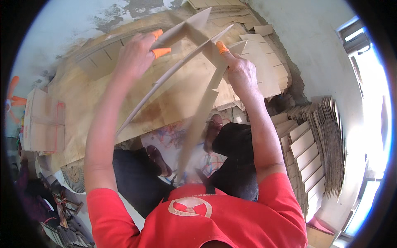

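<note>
Several long cardboard divider strips [169,68] cross each other through slots, raised over the table in front of me. My left hand [138,53] has orange covers on two fingertips and grips the end of one crossing strip [175,35] between them. At the right, my right hand [241,70] pinches another strip [215,56], its orange-covered thumb lying on the cardboard. A long strip [198,120] hangs from near this hand toward my lap, its lower end blurred by motion.
The wooden table [99,128] carries slotted cardboard sheets [99,58] at the back left and a pile of sheets [260,62] at the right. Stacked cardboard dividers [308,153] stand on my right. A cardboard box [43,122] sits at the left edge, near an orange fan [14,99].
</note>
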Demonstrator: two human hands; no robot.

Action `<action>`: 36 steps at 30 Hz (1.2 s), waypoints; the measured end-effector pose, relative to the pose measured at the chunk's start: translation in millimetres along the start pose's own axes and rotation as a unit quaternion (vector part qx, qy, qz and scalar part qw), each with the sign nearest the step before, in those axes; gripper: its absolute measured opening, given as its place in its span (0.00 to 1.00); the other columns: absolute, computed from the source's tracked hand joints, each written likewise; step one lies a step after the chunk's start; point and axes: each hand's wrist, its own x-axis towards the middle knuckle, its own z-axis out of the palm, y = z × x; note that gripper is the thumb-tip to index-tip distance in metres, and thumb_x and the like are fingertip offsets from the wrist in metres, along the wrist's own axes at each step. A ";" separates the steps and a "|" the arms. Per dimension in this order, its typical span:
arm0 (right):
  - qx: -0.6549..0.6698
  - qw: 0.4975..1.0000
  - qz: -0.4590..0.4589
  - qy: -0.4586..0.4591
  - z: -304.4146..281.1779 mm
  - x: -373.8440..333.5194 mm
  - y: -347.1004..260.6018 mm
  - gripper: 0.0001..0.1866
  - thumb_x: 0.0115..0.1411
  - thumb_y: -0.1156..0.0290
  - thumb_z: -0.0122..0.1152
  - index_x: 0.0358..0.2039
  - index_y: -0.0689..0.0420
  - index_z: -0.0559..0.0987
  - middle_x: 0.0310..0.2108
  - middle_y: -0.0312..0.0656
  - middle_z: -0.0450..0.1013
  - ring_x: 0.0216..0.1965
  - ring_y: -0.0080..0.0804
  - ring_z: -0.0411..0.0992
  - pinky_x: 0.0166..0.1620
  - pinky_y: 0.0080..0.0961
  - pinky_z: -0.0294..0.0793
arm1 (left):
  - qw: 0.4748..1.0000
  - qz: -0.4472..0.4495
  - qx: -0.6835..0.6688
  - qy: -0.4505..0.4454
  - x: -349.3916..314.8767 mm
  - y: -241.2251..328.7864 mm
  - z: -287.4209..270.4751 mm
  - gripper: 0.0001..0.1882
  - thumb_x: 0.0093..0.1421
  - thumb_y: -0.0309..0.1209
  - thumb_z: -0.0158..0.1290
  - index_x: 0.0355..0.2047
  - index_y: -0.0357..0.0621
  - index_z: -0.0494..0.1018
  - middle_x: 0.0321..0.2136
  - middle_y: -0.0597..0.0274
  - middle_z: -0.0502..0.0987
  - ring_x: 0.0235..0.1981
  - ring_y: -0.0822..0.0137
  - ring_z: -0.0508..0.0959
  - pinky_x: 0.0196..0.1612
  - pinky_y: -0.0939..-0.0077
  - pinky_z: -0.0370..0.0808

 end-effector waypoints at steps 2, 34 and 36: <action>0.002 1.000 0.002 0.003 15.4 1.5 6.3 0.22 0.55 0.75 0.56 0.52 0.45 0.76 0.27 0.47 0.74 0.29 0.50 0.75 0.32 0.42 0.74 | 0.999 -0.018 0.025 -0.010 -18.7 10.2 -21.4 0.28 0.53 0.44 0.62 0.49 0.41 0.74 0.37 0.49 0.78 0.38 0.50 0.77 0.40 0.61 0.75; -0.042 0.950 0.308 -0.005 1.2 -49.1 198.8 0.45 0.50 0.50 0.71 0.64 0.52 0.62 0.57 0.51 0.68 0.57 0.47 0.67 0.54 0.43 0.69 | 0.992 -0.047 0.097 -0.071 -184.4 32.3 -9.1 0.28 0.49 0.20 0.61 0.53 0.41 0.72 0.37 0.56 0.78 0.38 0.56 0.76 0.42 0.62 0.72; -0.092 0.915 0.386 -0.075 13.6 -65.7 216.4 0.53 0.47 0.48 0.72 0.68 0.50 0.54 0.61 0.51 0.62 0.64 0.52 0.58 0.58 0.51 0.63 | 0.994 -0.063 0.079 -0.047 -184.6 27.7 -0.4 0.29 0.48 0.21 0.63 0.54 0.41 0.72 0.35 0.56 0.79 0.36 0.57 0.76 0.40 0.62 0.73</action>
